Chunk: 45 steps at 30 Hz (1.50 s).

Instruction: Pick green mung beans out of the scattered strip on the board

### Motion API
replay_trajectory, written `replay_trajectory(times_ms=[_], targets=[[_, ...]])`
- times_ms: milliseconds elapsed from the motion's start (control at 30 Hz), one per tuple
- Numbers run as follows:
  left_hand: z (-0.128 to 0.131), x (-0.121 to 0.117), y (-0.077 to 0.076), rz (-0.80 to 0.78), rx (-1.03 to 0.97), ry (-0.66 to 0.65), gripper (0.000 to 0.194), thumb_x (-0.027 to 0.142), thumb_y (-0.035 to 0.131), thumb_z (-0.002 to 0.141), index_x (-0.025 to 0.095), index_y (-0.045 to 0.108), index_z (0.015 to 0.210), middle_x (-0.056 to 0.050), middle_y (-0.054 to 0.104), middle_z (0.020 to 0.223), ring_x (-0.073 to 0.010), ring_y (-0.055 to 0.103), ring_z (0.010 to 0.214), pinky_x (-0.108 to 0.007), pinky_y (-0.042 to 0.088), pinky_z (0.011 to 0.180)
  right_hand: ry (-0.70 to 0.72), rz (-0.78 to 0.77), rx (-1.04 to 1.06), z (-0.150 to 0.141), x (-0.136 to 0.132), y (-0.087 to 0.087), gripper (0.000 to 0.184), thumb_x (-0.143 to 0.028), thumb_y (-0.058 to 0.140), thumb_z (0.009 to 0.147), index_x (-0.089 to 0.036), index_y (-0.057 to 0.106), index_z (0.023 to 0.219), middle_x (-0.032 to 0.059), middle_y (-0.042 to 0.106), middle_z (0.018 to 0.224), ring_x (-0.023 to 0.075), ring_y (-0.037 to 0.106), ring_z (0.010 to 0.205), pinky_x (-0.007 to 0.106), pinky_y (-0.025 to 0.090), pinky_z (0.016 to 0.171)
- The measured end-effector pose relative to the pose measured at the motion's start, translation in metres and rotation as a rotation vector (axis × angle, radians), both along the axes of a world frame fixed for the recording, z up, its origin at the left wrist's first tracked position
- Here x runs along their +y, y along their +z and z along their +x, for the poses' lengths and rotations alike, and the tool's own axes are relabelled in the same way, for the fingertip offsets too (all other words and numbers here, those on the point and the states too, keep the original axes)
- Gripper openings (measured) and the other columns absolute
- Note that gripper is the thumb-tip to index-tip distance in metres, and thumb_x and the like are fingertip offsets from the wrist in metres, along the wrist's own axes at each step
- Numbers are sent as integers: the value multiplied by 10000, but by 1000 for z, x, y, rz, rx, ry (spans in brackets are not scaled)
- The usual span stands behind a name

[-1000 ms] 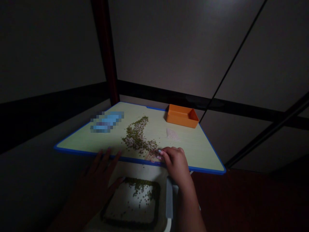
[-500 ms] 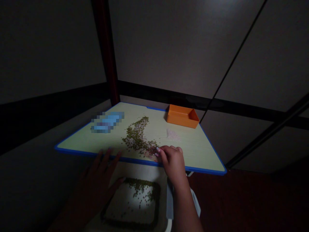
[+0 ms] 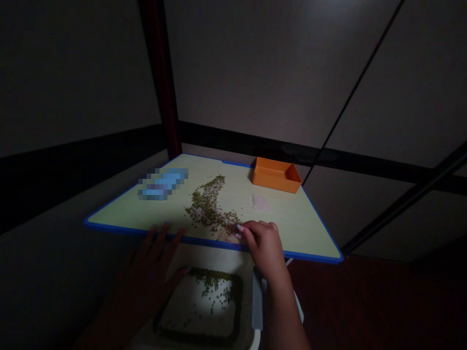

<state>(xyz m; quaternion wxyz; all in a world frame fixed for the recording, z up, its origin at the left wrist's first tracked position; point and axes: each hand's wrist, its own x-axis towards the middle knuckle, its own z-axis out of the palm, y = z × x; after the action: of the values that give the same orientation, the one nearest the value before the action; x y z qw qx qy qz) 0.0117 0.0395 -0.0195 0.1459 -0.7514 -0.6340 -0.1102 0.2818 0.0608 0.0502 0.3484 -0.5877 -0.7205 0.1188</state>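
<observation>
Small green beans (image 3: 205, 203) lie scattered in a curved patch on a pale tabletop (image 3: 292, 223) with a blue rim. My right hand (image 3: 265, 241) is at the near end of that patch, thumb and fingers pinched together low over the surface. Whatever the pinch may hold is too small to make out. Beside the fingertips are faint pinkish bits (image 3: 230, 239). In shadow, my left hand (image 3: 153, 265) spreads its fingers at the table's near edge. Below it, a pale container (image 3: 207, 325) has more green beans along its inner edges.
An orange open box (image 3: 273, 181) stands at the back right of the tabletop. A small pale pinkish patch (image 3: 261, 202) lies in front of it. A blurred light-blue item (image 3: 164, 183) is on the left. Dark panelled walls rise behind.
My right hand has shifted slightly to the right, its fingers still pinched. More of the pinkish bits by the near edge show now. The left hand has stayed in place.
</observation>
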Motion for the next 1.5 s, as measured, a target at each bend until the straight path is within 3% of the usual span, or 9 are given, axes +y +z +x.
replay_trajectory(times_ms=[500, 667, 933, 1300, 1500], targets=[[-3, 0, -2, 21, -20, -36, 696, 543, 430, 898, 303, 286, 1535, -149, 368, 1631, -406, 343, 1493, -620, 456, 1056, 42, -3, 45, 3, -3, 1, 195, -270, 597, 985, -240, 770, 900, 11, 785, 855, 174, 657, 810, 301, 326, 840], [-4, 1, -6, 50, -16, -41, 692, 547, 409, 904, 298, 285, 1537, -147, 368, 1632, -395, 333, 1500, -599, 443, 1073, -76, 10, 39, 21, -2, 1, 236, -289, 565, 985, -222, 758, 866, 27, 774, 823, 184, 658, 783, 291, 359, 797], [-5, 2, -8, 74, -28, -57, 693, 581, 385, 897, 281, 345, 1520, -156, 389, 1619, -393, 337, 1499, -588, 438, 1075, -198, -118, 43, 51, -11, -1, 262, -292, 542, 956, -200, 738, 810, 57, 763, 779, 188, 668, 698, 252, 370, 608], [-3, 0, -2, 40, -18, -34, 681, 563, 402, 892, 270, 377, 1507, -142, 394, 1620, -367, 321, 1512, -563, 426, 1107, -218, -73, -88, 30, 5, -11, 275, -304, 551, 973, -203, 760, 827, 62, 770, 765, 177, 663, 660, 259, 357, 602], [-4, 1, -2, 28, 4, -32, 691, 569, 435, 881, 284, 375, 1507, -151, 386, 1621, -382, 327, 1507, -577, 451, 1086, -217, 4, -11, 19, 10, -14, 274, -296, 539, 981, -209, 772, 865, 63, 785, 807, 185, 679, 693, 262, 365, 643]])
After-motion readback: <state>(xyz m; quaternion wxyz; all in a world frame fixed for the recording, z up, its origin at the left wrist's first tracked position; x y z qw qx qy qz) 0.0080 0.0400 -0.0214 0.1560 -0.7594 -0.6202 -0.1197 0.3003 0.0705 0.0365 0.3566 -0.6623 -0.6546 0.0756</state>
